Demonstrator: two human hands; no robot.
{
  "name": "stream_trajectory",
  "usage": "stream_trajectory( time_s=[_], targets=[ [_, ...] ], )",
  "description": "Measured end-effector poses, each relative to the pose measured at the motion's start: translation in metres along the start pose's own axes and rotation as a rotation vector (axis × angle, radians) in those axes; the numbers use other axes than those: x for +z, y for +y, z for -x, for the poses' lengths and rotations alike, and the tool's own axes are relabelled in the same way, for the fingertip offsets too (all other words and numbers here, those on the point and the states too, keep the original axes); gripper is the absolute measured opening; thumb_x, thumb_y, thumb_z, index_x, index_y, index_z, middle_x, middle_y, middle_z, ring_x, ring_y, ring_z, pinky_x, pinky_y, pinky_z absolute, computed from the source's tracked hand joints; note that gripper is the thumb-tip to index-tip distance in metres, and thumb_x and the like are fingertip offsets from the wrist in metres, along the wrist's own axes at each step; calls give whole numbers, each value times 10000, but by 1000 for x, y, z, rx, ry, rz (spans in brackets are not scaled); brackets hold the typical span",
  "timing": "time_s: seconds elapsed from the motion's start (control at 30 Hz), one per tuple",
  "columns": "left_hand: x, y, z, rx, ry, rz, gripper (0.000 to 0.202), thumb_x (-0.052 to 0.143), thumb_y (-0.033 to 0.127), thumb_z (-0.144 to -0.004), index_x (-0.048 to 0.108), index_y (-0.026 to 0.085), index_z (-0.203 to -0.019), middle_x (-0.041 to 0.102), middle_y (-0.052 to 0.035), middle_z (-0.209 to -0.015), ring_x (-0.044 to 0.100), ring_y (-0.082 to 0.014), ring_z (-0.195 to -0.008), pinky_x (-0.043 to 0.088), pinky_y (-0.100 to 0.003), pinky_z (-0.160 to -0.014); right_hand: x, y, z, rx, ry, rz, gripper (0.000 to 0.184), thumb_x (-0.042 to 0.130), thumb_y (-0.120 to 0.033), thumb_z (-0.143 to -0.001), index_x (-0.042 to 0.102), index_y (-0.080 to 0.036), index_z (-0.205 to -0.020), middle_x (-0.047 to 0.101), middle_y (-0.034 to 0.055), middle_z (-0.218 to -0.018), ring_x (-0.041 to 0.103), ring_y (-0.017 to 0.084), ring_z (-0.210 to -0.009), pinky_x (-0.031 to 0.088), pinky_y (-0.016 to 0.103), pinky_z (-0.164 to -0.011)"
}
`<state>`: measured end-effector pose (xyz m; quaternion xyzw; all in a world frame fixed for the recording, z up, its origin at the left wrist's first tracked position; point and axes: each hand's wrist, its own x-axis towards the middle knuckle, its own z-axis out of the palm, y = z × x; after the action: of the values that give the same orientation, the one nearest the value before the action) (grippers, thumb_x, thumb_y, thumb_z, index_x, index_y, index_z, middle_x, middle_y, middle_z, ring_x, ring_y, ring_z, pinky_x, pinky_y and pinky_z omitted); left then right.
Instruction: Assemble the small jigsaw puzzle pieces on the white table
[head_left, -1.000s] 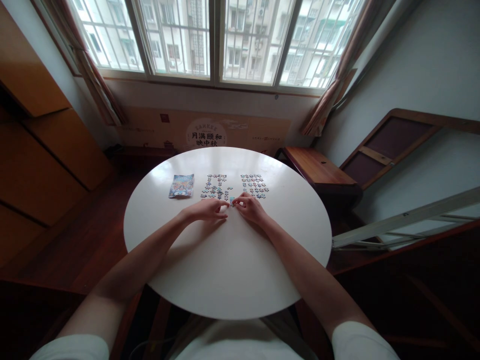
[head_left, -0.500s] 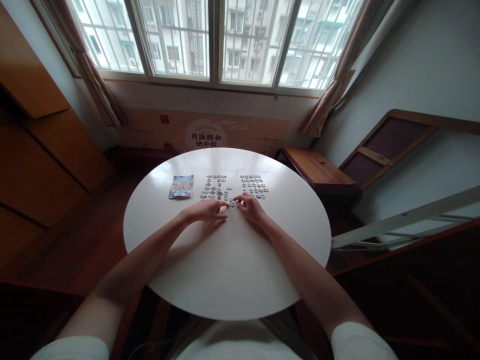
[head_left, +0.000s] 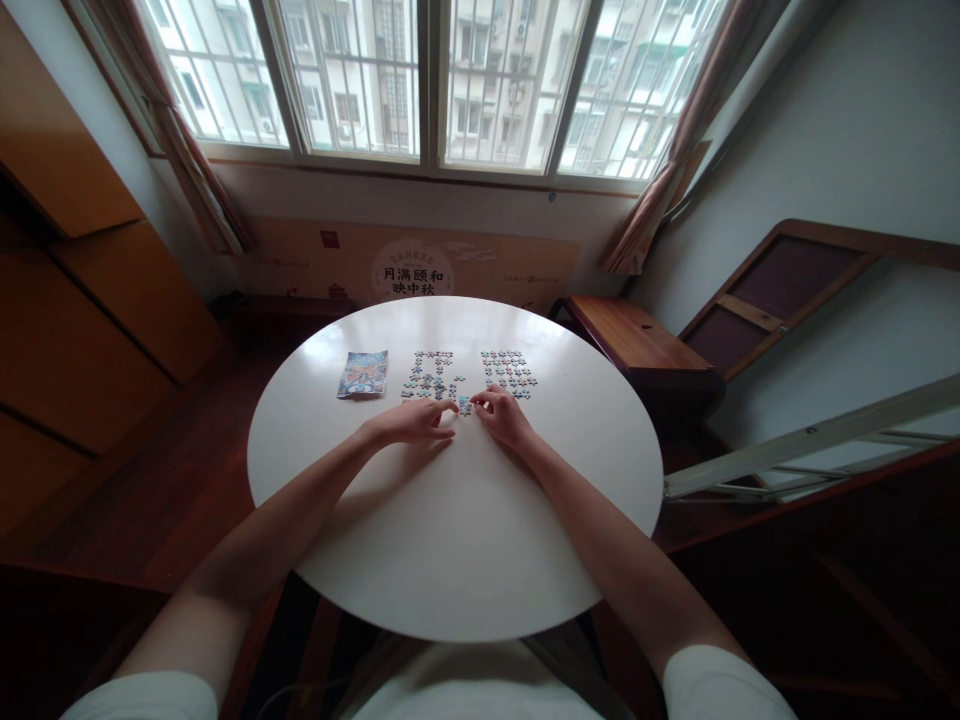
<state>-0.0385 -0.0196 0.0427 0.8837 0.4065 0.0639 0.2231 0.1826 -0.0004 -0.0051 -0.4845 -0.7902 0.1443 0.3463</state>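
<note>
A small cluster of joined jigsaw pieces (head_left: 465, 405) lies on the white round table (head_left: 450, 560), between my two hands. My left hand (head_left: 421, 420) rests at its left side, index fingertip at the cluster's edge and thumb held apart below. From the right, my right hand (head_left: 501, 413) has its fingers curled, with the fingertips pinched at the cluster's right edge. Just beyond my left hand are loose jigsaw pieces (head_left: 427, 382), some laid out like a frame. Past my right hand, more jigsaw pieces (head_left: 506, 365) are set out in rows.
A colourful printed picture sheet (head_left: 363, 375) lies on the table's left part. To the right of the table stands a wooden bench (head_left: 637, 335), with a metal-framed rail (head_left: 810, 432) nearer me. Barred windows (head_left: 435, 80) are behind the table.
Both hands stay nearly in place at the small cluster. My right fingertips have shifted slightly at its edge. The view has moved a touch.
</note>
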Motion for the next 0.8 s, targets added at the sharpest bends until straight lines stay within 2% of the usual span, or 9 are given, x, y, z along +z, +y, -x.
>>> stream_trajectory(
  time_s=[0.17,0.4,0.8],
  targets=[
    [1,2,0,-2,22,-55,567,567,449,-849,496,235,-1369,624,2,-745,520,-125,-613,315,-217,-568,0,-1,0,-8,-16,36,193,596,-128,-825,764,-200,-888,602,34,-864,543,119,-685,445,266,-757],
    [6,5,-2,-40,70,-102,520,542,462,-856,555,264,-1337,651,-7,-727,559,-145,-622,325,-222,-569,-1,-4,0,1,-27,52,188,600,-162,-842,774,-209,-895,602,39,-867,554,121,-690,444,264,-748],
    [16,6,-6,-134,177,-163,472,533,462,-855,609,289,-1288,674,-31,-733,616,-186,-699,402,-245,-661,-1,-9,2,12,-38,125,210,579,-217,-872,772,-210,-952,613,49,-898,567,130,-710,448,263,-745]
  ],
)
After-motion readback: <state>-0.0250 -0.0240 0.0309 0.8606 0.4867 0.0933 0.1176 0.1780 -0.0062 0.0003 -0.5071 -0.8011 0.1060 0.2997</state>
